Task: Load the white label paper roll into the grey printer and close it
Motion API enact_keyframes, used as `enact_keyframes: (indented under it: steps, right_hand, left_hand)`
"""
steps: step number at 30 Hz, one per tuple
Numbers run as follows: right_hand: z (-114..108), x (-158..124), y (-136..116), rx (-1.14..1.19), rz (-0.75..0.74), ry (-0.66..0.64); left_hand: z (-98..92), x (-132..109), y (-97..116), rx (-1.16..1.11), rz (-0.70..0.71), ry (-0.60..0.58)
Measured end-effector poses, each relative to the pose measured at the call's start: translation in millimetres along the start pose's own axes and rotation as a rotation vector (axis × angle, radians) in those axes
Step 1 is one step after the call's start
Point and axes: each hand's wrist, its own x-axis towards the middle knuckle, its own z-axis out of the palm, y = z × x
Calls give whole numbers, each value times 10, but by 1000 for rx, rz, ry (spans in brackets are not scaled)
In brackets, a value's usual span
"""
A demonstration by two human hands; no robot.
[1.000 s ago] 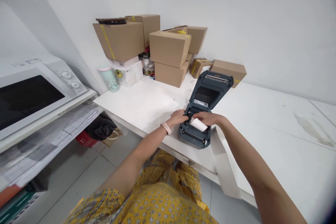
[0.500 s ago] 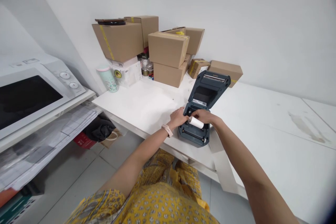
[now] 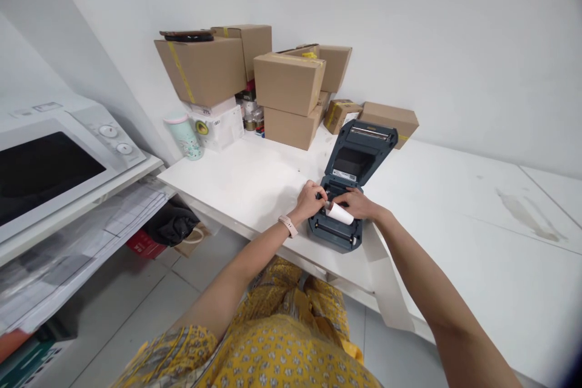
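bright, even indoor light, soft shadows; wide-angle bending and dark vignette at edges.

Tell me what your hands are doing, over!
Left hand at the printer, grip unclear. Right hand grip shut on white paper roll, over the printer's bay. Lid stands open behind both hands.

A white tabletop carries an open label printer at its front edge, stacked cardboard boxes against the wall, and a mint tumbler.
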Motion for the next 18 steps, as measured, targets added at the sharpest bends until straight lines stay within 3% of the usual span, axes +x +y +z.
enact_keyframes:
  steps: [8,18]
  right_hand:
    - [-33,-13,-64,41,68,-69]
    - [123,-117,-109,48,89,35]
  left_hand:
    - [23,6,-13,-17,-32,12]
    - [-1,-45,62,32,-72,24]
